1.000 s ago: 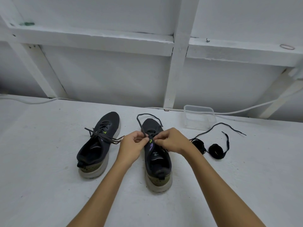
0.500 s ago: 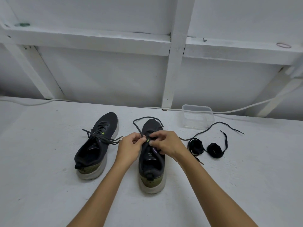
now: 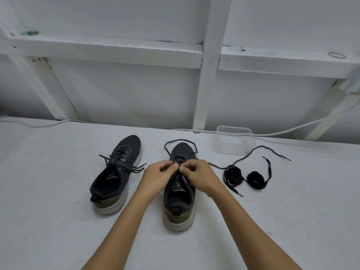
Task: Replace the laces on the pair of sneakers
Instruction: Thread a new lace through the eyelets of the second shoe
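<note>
Here the two forearms reach out over the white bench (image 3: pixel 48 221) to the nearer sneaker (image 3: pixel 180 193), which stands heel toward the person, likely so the eyelets face up and are easy to reach. Both hands meet over its throat: the left hand (image 3: pixel 158 177) and the right hand (image 3: pixel 200 177) each have fingers curled in a pinch on the dark lace (image 3: pixel 176 142), whose slack loops out over the toe, I'd guess because it is being worked through an eyelet. To the left, apart, the other sneaker (image 3: pixel 116 172) sits laced, its ends splayed sideways. To the right lie two coiled black laces (image 3: pixel 244 177), kept within reach. Beyond them stands a clear plastic container (image 3: pixel 235 141), near the wall.
</note>
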A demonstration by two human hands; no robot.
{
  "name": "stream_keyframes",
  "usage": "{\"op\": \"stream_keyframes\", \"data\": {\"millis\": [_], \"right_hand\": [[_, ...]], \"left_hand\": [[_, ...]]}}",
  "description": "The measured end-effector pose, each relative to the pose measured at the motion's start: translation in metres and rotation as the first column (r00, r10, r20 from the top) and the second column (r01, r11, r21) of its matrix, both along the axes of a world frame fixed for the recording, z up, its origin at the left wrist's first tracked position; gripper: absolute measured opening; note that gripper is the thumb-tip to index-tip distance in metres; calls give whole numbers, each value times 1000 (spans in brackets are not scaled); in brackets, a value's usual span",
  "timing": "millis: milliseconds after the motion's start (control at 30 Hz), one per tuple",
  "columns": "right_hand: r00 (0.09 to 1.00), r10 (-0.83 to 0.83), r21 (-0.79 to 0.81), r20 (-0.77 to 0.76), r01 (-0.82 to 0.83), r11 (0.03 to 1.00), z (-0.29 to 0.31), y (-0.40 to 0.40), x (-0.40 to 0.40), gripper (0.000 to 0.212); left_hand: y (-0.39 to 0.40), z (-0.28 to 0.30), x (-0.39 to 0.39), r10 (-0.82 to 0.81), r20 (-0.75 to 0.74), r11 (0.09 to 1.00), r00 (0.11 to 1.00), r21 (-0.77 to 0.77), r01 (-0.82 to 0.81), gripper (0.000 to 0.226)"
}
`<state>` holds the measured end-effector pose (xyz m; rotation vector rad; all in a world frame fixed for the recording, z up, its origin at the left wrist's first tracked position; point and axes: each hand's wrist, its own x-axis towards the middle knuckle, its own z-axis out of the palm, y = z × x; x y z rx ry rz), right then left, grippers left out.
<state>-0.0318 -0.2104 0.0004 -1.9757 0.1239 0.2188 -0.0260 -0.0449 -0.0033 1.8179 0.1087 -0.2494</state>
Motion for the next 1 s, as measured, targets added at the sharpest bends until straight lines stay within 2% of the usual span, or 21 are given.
{"op": "stream_keyframes", "data": {"millis": [133,200,267,333,433,600,700,767,867,1000], "right_hand": [[999,2,-30,53,0,1000,-5,1,-1,16],[999,-10,26,35,9,1000,-6,1,-2,18],[999,-40,136,-27,43,990,-2,-1,-4,18],[996,-24,218,-81,41,975,5,-7,-3,17],[994,19,274,-111,12,962,19,-18,1,17],[996,-82,349,-18,83,933,47,-33,9,19],[979,-206,508,-5,180,843,58,-43,14,23],[968,-245,553,-47,230,801,59,-46,16,24],[950,-268,453,-161,312,835,48,-46,16,21],[909,-308,210,-282,372,904,32,-50,21,12]], "left_hand": [[-6,2,-6,-9,1,1000,1000,27,9,16],[-9,6,-7,6,-81,996,997,-86,-13,6],[-11,8,-8,-8,-149,986,989,-169,-17,20],[-11,7,-7,-13,-126,998,992,-56,6,28],[-14,9,-8,61,-92,995,994,90,-53,15],[-21,14,-13,101,-65,991,993,96,-94,19],[-20,15,-14,98,-109,992,989,94,-88,20],[-21,19,-11,52,-137,997,989,62,-44,23],[-20,27,-2,5,-178,998,984,-68,-17,40],[-20,30,5,-6,-227,993,974,-113,-20,39]]}}
